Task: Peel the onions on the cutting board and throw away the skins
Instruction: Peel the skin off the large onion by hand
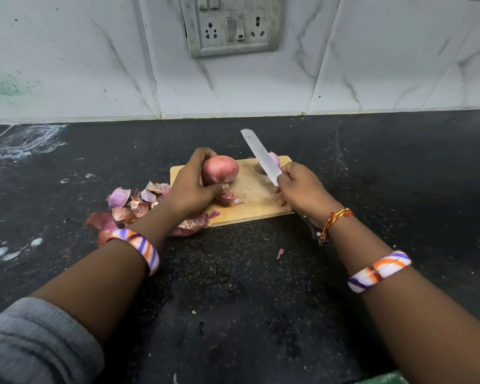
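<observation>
A small wooden cutting board (257, 202) lies on the black counter. My left hand (190, 187) grips a red onion (219, 169) above the board's left half. My right hand (299, 189) holds a knife (261, 155) by its handle, the pale blade pointing up and away over the board's right side. Behind the blade a second, peeled onion (275, 159) shows partly at the board's far right corner. A pile of purple onion skins (139, 203) lies on the counter left of the board, some under my left wrist. A few skin bits (229, 197) lie on the board.
The black stone counter (233, 286) runs to a marble-tiled wall (94, 65) with a socket plate (230, 23). A stray skin scrap (280, 253) lies in front of the board. White smears mark the counter at far left. Something green shows at the bottom right edge.
</observation>
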